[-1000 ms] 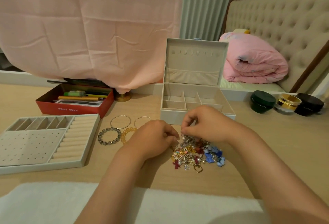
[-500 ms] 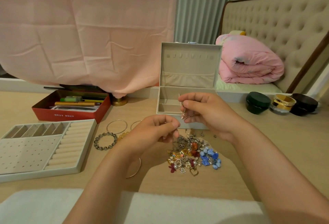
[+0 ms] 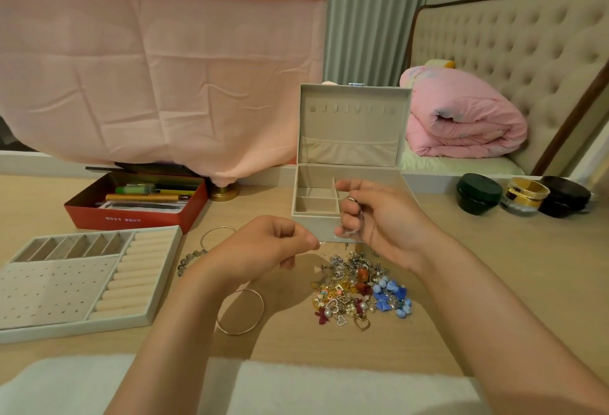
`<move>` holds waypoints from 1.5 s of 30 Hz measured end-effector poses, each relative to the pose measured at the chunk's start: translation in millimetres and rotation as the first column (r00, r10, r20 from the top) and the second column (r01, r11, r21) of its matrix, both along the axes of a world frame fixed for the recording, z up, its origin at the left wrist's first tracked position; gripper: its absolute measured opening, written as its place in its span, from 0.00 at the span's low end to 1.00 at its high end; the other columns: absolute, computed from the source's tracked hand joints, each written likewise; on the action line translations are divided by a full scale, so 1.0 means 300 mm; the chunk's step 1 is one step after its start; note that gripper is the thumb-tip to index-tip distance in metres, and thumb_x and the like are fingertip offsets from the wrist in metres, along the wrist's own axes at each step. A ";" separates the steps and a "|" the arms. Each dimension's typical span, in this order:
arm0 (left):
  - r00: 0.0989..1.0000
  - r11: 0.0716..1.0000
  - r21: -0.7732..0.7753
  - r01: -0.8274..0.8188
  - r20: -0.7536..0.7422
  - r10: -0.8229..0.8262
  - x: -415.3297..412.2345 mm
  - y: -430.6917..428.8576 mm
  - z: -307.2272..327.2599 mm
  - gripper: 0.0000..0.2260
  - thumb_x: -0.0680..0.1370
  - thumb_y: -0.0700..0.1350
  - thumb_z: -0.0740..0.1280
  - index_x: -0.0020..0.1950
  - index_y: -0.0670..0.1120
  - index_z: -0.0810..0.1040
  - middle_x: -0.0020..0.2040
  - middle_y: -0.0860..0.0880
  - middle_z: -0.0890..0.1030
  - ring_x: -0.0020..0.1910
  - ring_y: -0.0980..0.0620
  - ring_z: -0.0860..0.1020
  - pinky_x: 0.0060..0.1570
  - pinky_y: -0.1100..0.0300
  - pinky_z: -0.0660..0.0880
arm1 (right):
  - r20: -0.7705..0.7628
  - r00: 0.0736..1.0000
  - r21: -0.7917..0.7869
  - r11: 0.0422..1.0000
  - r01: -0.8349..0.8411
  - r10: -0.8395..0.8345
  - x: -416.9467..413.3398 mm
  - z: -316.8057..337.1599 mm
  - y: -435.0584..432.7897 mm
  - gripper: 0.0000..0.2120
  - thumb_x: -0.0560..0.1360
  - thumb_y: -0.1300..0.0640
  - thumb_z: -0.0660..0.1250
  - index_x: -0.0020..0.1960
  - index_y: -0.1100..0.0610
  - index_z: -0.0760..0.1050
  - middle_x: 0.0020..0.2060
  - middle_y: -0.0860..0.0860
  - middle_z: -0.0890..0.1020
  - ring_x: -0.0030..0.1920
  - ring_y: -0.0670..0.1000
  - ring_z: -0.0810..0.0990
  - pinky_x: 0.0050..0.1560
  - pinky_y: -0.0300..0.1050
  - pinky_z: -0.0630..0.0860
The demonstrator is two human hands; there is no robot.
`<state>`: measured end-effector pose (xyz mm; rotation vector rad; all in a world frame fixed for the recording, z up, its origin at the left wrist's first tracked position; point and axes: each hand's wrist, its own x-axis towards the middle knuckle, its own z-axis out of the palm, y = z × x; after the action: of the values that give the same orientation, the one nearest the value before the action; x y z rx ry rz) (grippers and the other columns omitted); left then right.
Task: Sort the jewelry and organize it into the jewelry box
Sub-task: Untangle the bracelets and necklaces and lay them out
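Now the left hand point(image 3: 263, 246) pinches a tiny pale piece point(image 3: 321, 243) at centre frame; just right, the right hand point(image 3: 379, 220) grips a silvery piece point(image 3: 354, 205) before the box point(image 3: 349, 124), above the pile point(image 3: 359, 292). A loosened grip would likely drop either into that tangle.

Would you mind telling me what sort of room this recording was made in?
Most likely a bedroom: a beige tufted upholstered headboard stands at the right, a rolled pink quilt lies on the mattress before it, and a dark green round cosmetic jar sits on the light wooden table.
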<state>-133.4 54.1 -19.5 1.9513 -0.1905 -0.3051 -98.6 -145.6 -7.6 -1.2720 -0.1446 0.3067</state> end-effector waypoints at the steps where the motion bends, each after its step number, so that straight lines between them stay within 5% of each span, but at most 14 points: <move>1: 1.000 1.000 0.030 0.007 -0.006 -0.007 -0.005 0.006 0.005 0.07 0.78 0.49 0.70 0.47 0.47 0.86 0.30 0.51 0.76 0.29 0.54 0.69 0.29 0.65 0.65 | 0.010 1.000 -0.073 0.997 -0.001 0.001 -0.002 -0.007 0.004 0.13 0.83 0.66 0.52 0.57 0.60 0.74 0.29 0.49 0.69 0.26 0.48 0.66 0.33 0.45 0.76; 5: 1.000 0.996 0.079 0.030 -0.002 -0.030 -0.016 0.015 0.020 0.08 0.79 0.48 0.69 0.48 0.44 0.85 0.31 0.51 0.76 0.26 0.61 0.70 0.28 0.68 0.67 | 0.064 0.995 -0.413 0.910 -0.044 0.077 -0.025 -0.021 0.022 0.14 0.83 0.64 0.53 0.55 0.57 0.78 0.28 0.48 0.67 0.25 0.47 0.62 0.31 0.44 0.69; 9: 0.998 0.998 0.027 0.059 -0.012 -0.058 -0.018 -0.011 0.035 0.09 0.80 0.47 0.68 0.49 0.42 0.83 0.28 0.54 0.71 0.28 0.57 0.70 0.43 0.58 0.81 | 0.103 0.966 -0.659 0.744 -0.112 0.236 -0.069 0.016 -0.009 0.13 0.84 0.53 0.59 0.53 0.51 0.83 0.29 0.45 0.67 0.27 0.46 0.62 0.30 0.41 0.63; 12: 0.993 0.991 0.097 0.094 0.059 -0.100 -0.022 -0.068 0.066 0.09 0.81 0.48 0.67 0.49 0.44 0.83 0.30 0.55 0.72 0.27 0.60 0.69 0.38 0.62 0.79 | 0.074 0.943 -0.778 0.610 -0.150 0.326 -0.105 0.061 -0.078 0.16 0.82 0.45 0.62 0.42 0.48 0.84 0.28 0.41 0.72 0.27 0.45 0.64 0.31 0.42 0.62; 16: 0.961 0.956 0.268 0.124 0.209 -0.183 0.009 -0.186 0.129 0.08 0.80 0.51 0.68 0.46 0.50 0.82 0.32 0.56 0.73 0.28 0.60 0.69 0.33 0.66 0.72 | 0.014 0.921 -0.879 0.445 -0.175 0.390 -0.150 0.120 -0.233 0.17 0.81 0.42 0.63 0.41 0.49 0.82 0.25 0.38 0.76 0.25 0.41 0.68 0.33 0.40 0.66; 22: 0.904 0.813 0.540 0.218 0.202 -0.376 0.073 -0.425 0.189 0.06 0.80 0.53 0.67 0.47 0.56 0.84 0.38 0.59 0.80 0.38 0.58 0.76 0.42 0.59 0.75 | -0.013 0.971 -0.900 0.420 -0.116 0.240 -0.153 0.131 -0.509 0.15 0.81 0.43 0.64 0.45 0.52 0.81 0.39 0.48 0.85 0.39 0.46 0.77 0.37 0.42 0.69; 29: 0.842 0.680 0.695 0.235 0.203 -0.499 0.180 -0.721 0.165 0.07 0.82 0.48 0.64 0.52 0.54 0.82 0.43 0.61 0.77 0.46 0.58 0.75 0.48 0.61 0.69 | -0.027 0.999 -0.894 0.447 -0.034 0.022 -0.161 0.098 -0.793 0.09 0.83 0.52 0.63 0.49 0.54 0.79 0.37 0.49 0.81 0.35 0.47 0.77 0.31 0.39 0.68; 36: 0.822 0.519 0.830 0.205 0.142 -0.552 0.323 -0.932 0.061 0.10 0.81 0.40 0.63 0.56 0.50 0.82 0.55 0.51 0.81 0.55 0.50 0.79 0.53 0.59 0.73 | 0.099 0.972 -0.906 0.384 0.176 -0.213 -0.090 -0.043 -0.880 0.05 0.78 0.57 0.70 0.45 0.53 0.83 0.38 0.52 0.84 0.38 0.51 0.81 0.50 0.52 0.81; 41: 0.826 0.393 0.891 0.226 0.039 -0.562 0.389 -0.999 -0.010 0.12 0.80 0.38 0.64 0.60 0.47 0.81 0.59 0.48 0.79 0.57 0.46 0.78 0.57 0.57 0.75 | 0.218 0.951 -0.933 0.239 0.268 -0.218 -0.047 -0.106 -0.878 0.06 0.77 0.57 0.70 0.46 0.49 0.85 0.44 0.45 0.84 0.47 0.46 0.81 0.55 0.47 0.80; 45: 0.820 0.413 0.888 0.201 0.078 -0.567 0.413 -1.006 -0.060 0.10 0.80 0.40 0.62 0.56 0.51 0.80 0.57 0.49 0.78 0.55 0.47 0.77 0.55 0.56 0.76 | 0.263 0.944 -0.949 0.122 0.291 -0.201 -0.036 -0.121 -0.877 0.06 0.77 0.54 0.70 0.49 0.45 0.85 0.47 0.41 0.84 0.48 0.46 0.80 0.51 0.44 0.78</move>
<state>-9.5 -247.7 -37.6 2.9738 -0.9361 -0.3733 -109.3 -408.8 -44.0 -2.6524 0.3039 -0.0022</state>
